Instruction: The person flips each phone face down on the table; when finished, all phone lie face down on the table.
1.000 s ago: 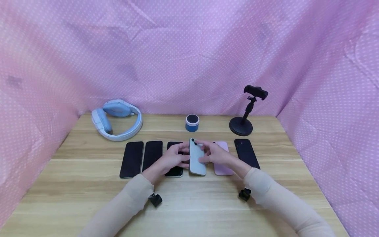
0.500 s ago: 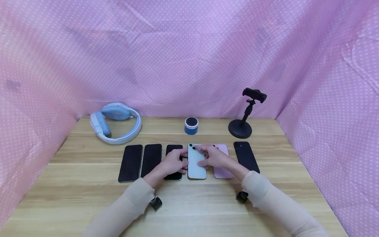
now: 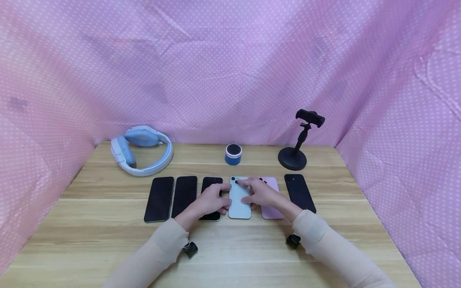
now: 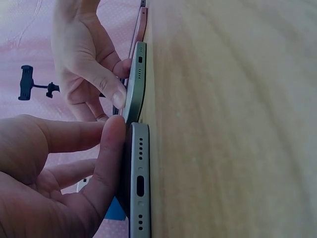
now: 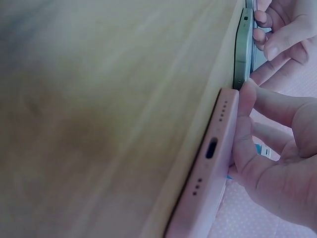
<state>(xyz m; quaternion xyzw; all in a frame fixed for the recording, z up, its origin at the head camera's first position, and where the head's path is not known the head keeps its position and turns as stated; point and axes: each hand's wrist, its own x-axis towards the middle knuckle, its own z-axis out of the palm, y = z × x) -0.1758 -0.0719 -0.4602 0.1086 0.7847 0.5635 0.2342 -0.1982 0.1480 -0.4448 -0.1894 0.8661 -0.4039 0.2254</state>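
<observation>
A pale blue-white phone [image 3: 239, 200] lies back up in a row of phones on the wooden table [image 3: 230, 248]. My left hand [image 3: 216, 199] grips its left edge, lying over a black-screened phone [image 3: 210, 184]. My right hand [image 3: 253, 192] holds its right side, with fingers over its top near the camera lenses, and covers part of a pink phone [image 3: 272, 208]. The left wrist view shows the pale phone's bottom edge [image 4: 137, 84] on the wood, my right hand's thumb [image 4: 115, 94] on it and my left thumb [image 4: 111, 148] at its corner. The right wrist view shows the pink phone's edge [image 5: 208, 163] close up.
Two more black-screened phones [image 3: 159, 199] [image 3: 185, 196] lie left in the row, and a black phone [image 3: 299, 193] lies back up at its right end. Behind are pale blue headphones [image 3: 142, 150], a small blue speaker [image 3: 233, 154] and a black phone stand [image 3: 299, 140]. Pink dotted cloth walls the table in.
The pale phone was slightly raised and askew a second ago; it now lies flat and square in the row. Both hands stayed on it.
</observation>
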